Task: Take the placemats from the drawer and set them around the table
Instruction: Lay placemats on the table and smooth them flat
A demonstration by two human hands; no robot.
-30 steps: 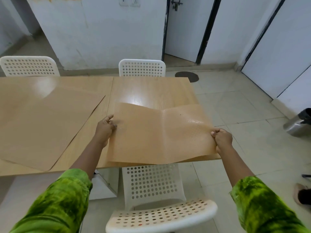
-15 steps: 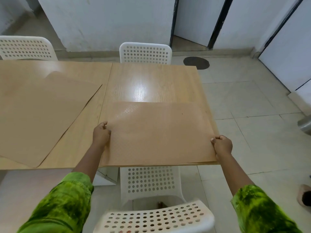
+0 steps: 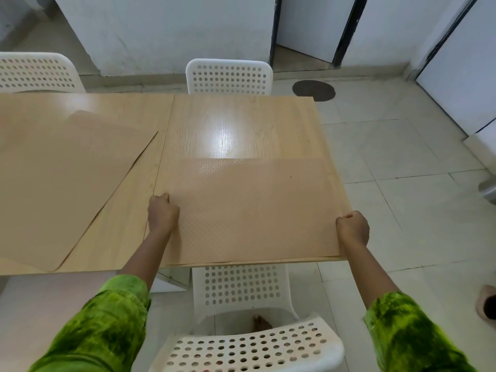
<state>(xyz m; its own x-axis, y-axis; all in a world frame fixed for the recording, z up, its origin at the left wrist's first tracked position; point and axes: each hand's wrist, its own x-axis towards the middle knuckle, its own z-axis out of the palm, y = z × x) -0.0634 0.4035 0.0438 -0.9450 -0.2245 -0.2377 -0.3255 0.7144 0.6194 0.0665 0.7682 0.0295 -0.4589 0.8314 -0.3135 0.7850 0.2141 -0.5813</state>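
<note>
While both hands hold its side edges, the near placemat (image 3: pixel 249 210) lies flat on the right-hand half of the table (image 3: pixel 241 124), its front edge along the table's near edge and its right edge at the table's right side. The left hand (image 3: pixel 163 214) is curled over the mat's left edge, knuckles up, fingers closed on the sheet. The right hand (image 3: pixel 353 228) is balled into a fist at the right edge, pinching the mat where it meets the table's side. A second placemat (image 3: pixel 67 183) lies skewed on the left half of the table, one corner pointing toward the seam between the two tabletops, apart from the near one.

Between the person and the table stands a white perforated chair (image 3: pixel 241 347), its seat tucked under the near edge; both arms in green sleeves (image 3: pixel 107 326) reach past its backrest. A far chair (image 3: pixel 229 76) faces the mat from across the table, and a left chair (image 3: pixel 35 72) stands behind the other half. On the tiled floor beyond the table's far right corner lies a dark round patch (image 3: pixel 313 90). A metal bin (image 3: pixel 488 187) is cut off at the right border.
</note>
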